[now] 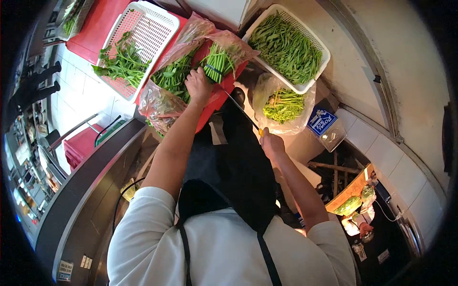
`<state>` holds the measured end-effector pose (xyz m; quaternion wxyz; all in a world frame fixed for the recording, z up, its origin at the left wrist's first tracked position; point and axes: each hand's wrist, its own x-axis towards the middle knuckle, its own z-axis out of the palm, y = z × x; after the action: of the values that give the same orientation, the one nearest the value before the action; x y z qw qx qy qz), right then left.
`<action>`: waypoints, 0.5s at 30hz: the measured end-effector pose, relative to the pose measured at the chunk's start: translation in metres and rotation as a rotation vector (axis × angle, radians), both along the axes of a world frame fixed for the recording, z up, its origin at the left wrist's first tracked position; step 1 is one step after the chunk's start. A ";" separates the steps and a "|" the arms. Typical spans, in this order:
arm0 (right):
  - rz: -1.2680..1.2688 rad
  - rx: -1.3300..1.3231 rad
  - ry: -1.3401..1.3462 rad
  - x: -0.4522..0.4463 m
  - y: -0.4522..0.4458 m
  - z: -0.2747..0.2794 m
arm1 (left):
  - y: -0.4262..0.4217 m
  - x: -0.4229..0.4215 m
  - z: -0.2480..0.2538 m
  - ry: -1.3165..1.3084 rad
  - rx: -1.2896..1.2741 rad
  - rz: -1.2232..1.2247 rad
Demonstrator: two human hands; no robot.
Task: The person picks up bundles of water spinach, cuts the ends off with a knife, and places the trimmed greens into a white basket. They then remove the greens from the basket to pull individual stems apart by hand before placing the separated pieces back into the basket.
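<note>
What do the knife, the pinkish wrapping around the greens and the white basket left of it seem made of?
Knife: thin straight blade, probably metal; yellow handle, perhaps plastic, mostly hidden by the right hand.
Pinkish wrapping: thin, see-through plastic film, judging by its crinkles and glossy highlights.
White basket: likely moulded plastic, given its smooth-looking rim and regular holes.

Uneven warm light, strong fisheye curvature, blackened corners, blurred left edge

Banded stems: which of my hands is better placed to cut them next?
Probably your right hand: it grips the knife, whose blade reaches toward the stems. Your left hand is close beside them with no tool showing, so it looks better suited to steadying them.
</note>
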<state>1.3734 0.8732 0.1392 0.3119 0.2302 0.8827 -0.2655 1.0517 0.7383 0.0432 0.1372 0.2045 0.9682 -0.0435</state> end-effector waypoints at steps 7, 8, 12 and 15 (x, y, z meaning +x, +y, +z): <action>-0.036 0.045 -0.003 0.001 0.000 -0.004 | -0.018 -0.008 0.007 0.061 0.278 -0.082; -0.039 0.049 0.003 0.001 0.002 -0.002 | -0.022 -0.008 0.017 0.049 0.339 -0.074; -0.018 0.095 0.000 0.003 -0.001 -0.008 | -0.042 0.001 0.080 -0.032 0.563 0.009; 0.014 0.104 0.039 0.001 -0.001 -0.011 | -0.068 -0.008 0.106 -0.048 0.633 0.097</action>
<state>1.3747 0.8721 0.1281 0.2841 0.2346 0.9030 -0.2213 1.0437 0.6699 0.1490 0.0914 0.1916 0.9388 0.2712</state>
